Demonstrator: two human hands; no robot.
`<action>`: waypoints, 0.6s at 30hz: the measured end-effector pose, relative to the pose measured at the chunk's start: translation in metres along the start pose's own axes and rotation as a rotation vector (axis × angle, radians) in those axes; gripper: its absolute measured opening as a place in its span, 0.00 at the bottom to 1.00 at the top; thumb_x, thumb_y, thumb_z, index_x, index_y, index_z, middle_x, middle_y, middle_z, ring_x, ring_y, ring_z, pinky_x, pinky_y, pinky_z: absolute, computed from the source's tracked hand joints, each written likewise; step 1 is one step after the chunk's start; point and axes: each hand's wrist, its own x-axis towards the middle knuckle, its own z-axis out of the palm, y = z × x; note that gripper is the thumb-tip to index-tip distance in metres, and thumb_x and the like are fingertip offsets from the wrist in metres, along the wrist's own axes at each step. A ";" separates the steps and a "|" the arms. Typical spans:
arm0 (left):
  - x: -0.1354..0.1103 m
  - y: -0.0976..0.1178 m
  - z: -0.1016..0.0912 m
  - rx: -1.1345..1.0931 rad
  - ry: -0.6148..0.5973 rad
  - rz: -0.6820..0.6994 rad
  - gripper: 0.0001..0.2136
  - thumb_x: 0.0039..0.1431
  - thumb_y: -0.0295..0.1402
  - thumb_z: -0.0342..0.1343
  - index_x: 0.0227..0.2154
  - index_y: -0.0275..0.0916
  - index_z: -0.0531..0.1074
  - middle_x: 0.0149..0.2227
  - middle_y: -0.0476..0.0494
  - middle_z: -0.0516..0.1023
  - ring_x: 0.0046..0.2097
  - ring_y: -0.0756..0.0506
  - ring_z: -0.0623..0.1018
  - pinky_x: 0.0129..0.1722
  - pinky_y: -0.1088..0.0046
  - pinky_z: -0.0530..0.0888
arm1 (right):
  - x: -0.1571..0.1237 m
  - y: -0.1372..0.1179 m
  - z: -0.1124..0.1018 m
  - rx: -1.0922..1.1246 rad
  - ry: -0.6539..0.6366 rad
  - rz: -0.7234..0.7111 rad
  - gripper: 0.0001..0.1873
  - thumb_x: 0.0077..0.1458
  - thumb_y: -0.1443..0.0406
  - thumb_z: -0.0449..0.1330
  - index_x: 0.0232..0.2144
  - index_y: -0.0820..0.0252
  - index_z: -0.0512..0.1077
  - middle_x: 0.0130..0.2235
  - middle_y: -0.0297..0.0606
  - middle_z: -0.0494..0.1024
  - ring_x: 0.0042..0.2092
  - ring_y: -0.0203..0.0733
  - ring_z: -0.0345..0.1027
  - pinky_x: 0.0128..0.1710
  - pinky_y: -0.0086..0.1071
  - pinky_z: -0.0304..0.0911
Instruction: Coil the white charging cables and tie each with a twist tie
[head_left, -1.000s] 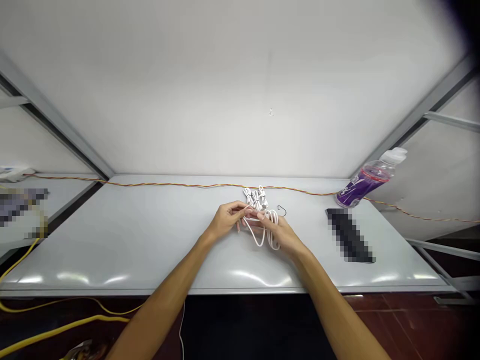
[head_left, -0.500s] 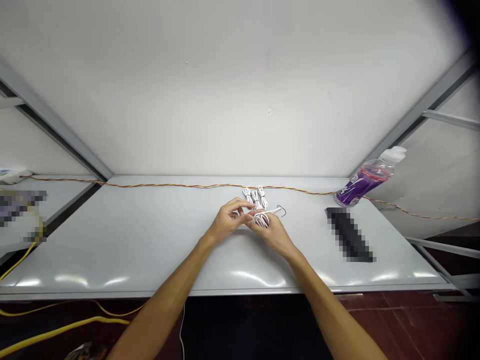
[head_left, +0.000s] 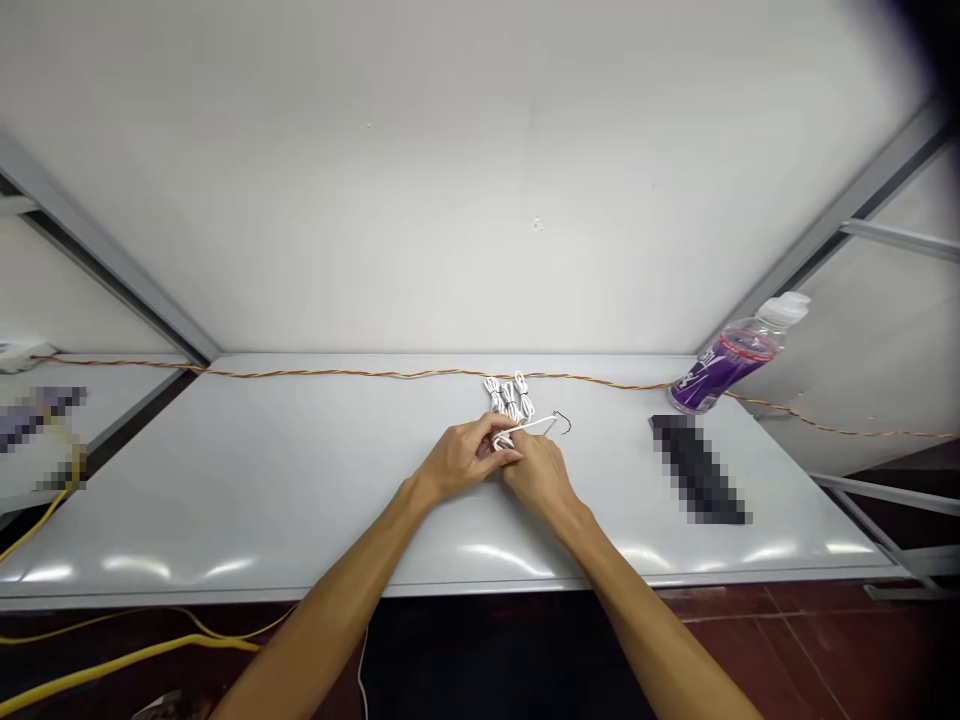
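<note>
Between my two hands is a coiled white cable [head_left: 504, 441], its loose end reaching out to the right over the table. My left hand [head_left: 466, 455] is closed round the coil from the left, thumb and fingers pinching it. From the other side my right hand [head_left: 538, 468] grips the same coil, its fingers partly hidden. Just behind the hands lie several tied bundles of white cable [head_left: 510, 398], bound with dark ties. A thin black wire tie [head_left: 566, 424] lies bent on the table, right of my right hand.
A bottle with a purple label [head_left: 720, 368] leans at the back right of the grey table [head_left: 300, 480]. In front of it is a dark blurred-out object [head_left: 699, 470]. A twisted red and yellow wire [head_left: 360, 374] crosses the table's back. Yellow cables [head_left: 135, 668] hang below left.
My left hand has moved right and closed on the white coil. My right hand has turned over it, so its fingers and much of the coil are now hidden.
</note>
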 end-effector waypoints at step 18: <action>0.010 -0.020 -0.002 -0.557 0.349 -0.089 0.13 0.62 0.44 0.55 0.35 0.38 0.67 0.25 0.53 0.63 0.22 0.55 0.62 0.20 0.80 0.60 | -0.025 0.041 -0.036 0.534 0.252 -0.120 0.34 0.50 0.50 0.66 0.56 0.51 0.64 0.50 0.42 0.72 0.45 0.46 0.69 0.39 0.39 0.70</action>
